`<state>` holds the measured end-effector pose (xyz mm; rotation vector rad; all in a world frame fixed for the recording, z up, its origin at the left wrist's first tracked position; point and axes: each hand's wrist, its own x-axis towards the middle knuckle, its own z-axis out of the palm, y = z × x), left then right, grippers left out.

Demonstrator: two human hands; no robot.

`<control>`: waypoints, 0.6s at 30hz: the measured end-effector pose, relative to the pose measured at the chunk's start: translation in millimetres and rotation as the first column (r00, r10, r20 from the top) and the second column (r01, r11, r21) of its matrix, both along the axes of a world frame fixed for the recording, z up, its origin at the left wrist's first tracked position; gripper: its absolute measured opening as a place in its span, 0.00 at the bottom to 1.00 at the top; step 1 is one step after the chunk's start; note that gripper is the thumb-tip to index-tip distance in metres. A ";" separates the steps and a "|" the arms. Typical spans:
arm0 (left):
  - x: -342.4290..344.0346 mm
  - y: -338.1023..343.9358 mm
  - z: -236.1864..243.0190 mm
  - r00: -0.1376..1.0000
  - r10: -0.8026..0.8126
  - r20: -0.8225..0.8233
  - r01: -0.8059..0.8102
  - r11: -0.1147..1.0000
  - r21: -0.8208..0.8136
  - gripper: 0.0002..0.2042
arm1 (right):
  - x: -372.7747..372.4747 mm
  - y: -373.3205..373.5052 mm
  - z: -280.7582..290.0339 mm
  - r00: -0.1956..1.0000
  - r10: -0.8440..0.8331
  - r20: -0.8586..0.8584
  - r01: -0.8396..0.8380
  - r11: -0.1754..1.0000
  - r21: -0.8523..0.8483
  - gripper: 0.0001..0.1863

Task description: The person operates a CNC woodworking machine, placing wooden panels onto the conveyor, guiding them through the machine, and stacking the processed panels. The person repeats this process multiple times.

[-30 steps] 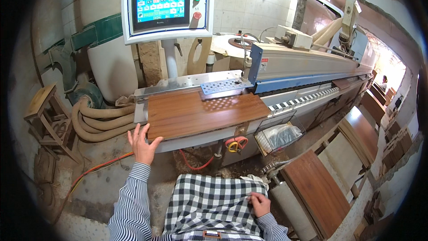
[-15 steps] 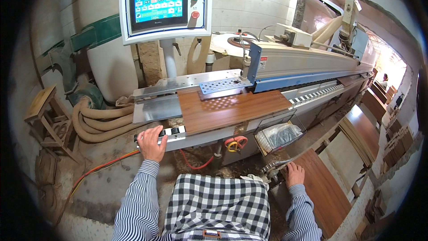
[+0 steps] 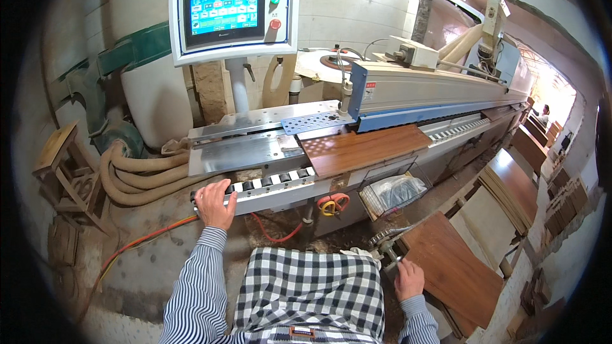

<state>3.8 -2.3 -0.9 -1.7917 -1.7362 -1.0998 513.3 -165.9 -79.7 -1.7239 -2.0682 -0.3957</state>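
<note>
My left hand (image 3: 215,204) rests over the near end of a white rail with black and white rollers (image 3: 271,179), thumb apart from the fingers. A brown wood-grain panel (image 3: 366,149) lies on the rollers, its far edge under the blue perforated plate (image 3: 314,120) of a long edge-banding machine (image 3: 440,89). Low at the right, my right hand (image 3: 408,279) is curled beside a metal shaft (image 3: 387,247) and the corner of a stacked brown panel (image 3: 452,261). A small metal tip shows at its fingers; what they close on is mostly hidden.
A control screen (image 3: 224,13) with green and red buttons stands behind the machine. Scissors (image 3: 333,204) hang below the rail, beside a wire basket (image 3: 395,192) holding plastic. Hoses (image 3: 137,181) and a wooden stool (image 3: 67,169) are at left. A person (image 3: 544,113) is far right.
The panel on the rollers has slid right along the machine, baring more rollers and metal table. My right hand has moved down and slightly left from the shaft. My left hand stays put.
</note>
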 end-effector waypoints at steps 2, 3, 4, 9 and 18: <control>-1.6 -0.8 0.2 1.000 -0.011 -0.006 0.011 1.000 -0.013 0.19 | -9.2 -21.1 5.2 0.989 -0.009 -0.149 0.011 1.000 0.013 0.15; -2.2 -1.4 0.3 1.000 -0.015 -0.008 0.014 1.000 -0.019 0.19 | -9.7 -34.5 -3.2 0.969 -0.038 -0.244 0.043 0.999 0.018 0.14; -1.9 -1.7 1.3 1.000 -0.024 -0.009 0.024 0.999 -0.030 0.19 | -8.8 -48.8 -15.7 0.939 -0.064 -0.337 0.075 0.997 0.020 0.13; -5.4 -6.9 6.2 0.998 -0.064 -0.021 0.062 0.992 -0.114 0.22 | 40.7 -81.8 -45.1 -0.583 -0.248 -0.773 0.208 0.875 -0.438 0.24; -7.9 -9.5 9.1 0.993 -0.113 -0.041 0.102 0.975 -0.197 0.25 | 82.0 -98.5 -88.5 -0.613 0.032 -0.789 0.423 0.857 -0.294 0.18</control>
